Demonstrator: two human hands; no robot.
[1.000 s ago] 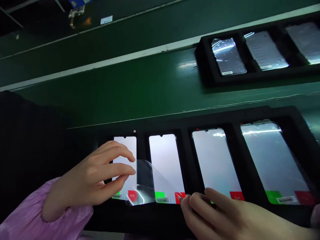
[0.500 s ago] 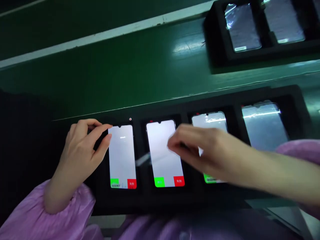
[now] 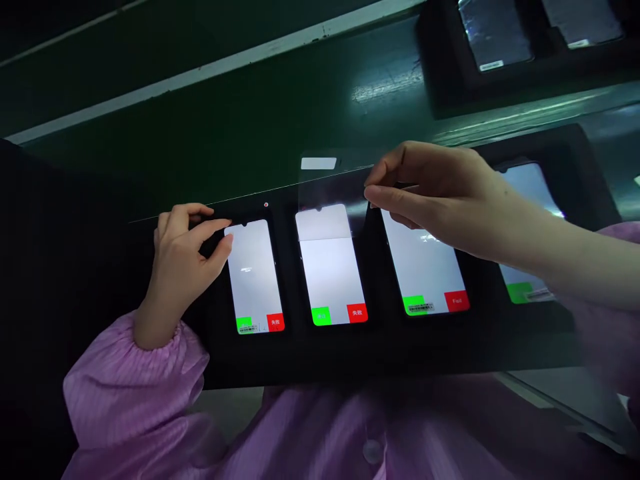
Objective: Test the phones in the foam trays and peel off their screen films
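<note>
In the head view my right hand (image 3: 430, 190) is closed in a pinch on the edge of a clear film sheet (image 3: 325, 190). The sheet lies over the upper part of the second phone (image 3: 331, 273); whether they touch I cannot tell. My left hand (image 3: 187, 247) rests at the upper left corner of the first phone (image 3: 255, 277), thumb and forefinger slightly apart, with nothing between them. Both phones show white screens with green and red blocks at the bottom. A third phone (image 3: 430, 273) lies partly under my right hand.
These phones sit in a black tray (image 3: 320, 353), along with a fourth phone (image 3: 530, 193) half covered by my right forearm. Another black tray with dark phones (image 3: 495, 37) stands at the upper right on the green table surface (image 3: 240, 133).
My right hand has moved up and away from me, and the film in it now shows over the second phone's top. The view has shifted a little; my left hand keeps its place by the first phone.
</note>
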